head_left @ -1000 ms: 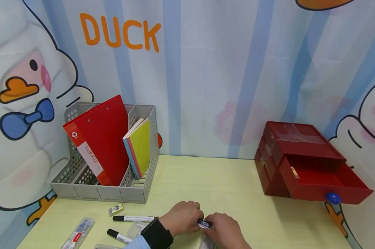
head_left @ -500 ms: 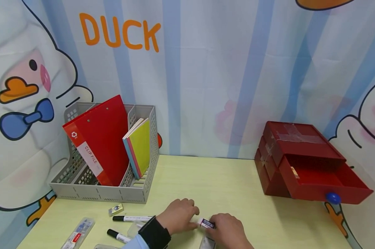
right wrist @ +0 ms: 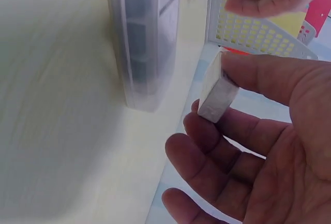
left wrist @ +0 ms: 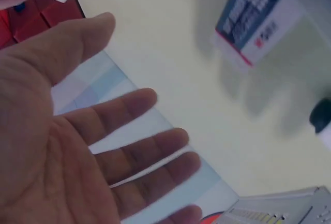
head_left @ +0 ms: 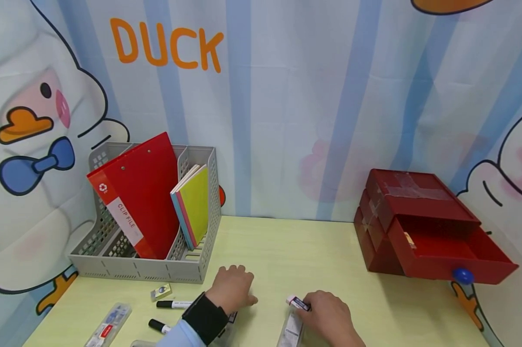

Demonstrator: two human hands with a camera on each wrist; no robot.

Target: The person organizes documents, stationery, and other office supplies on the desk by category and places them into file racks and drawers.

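My right hand (head_left: 330, 315) pinches a small eraser in a dark-and-white sleeve (head_left: 299, 303) between thumb and fingers, above a clear plastic case (head_left: 291, 330) on the table. In the right wrist view the pale end of this block shows past the thumb. My left hand (head_left: 231, 289) is held over the table with its fingers spread; the left wrist view shows nothing in its palm (left wrist: 57, 177). Near it, partly hidden by the wrist in the head view, is an object with a dark label and a pink line (left wrist: 253, 17).
Two black-capped markers (head_left: 174, 304), a small yellowish block (head_left: 161, 292) and a clear case with a red label (head_left: 108, 324) lie at left. Behind them stands a grey file rack (head_left: 135, 270) with a red clip file (head_left: 143, 202). A red drawer box (head_left: 417, 193) has one drawer pulled out.
The left hand has let go of the eraser and moved left, its fingers spreading. The right hand has moved slightly right, still holding the eraser.
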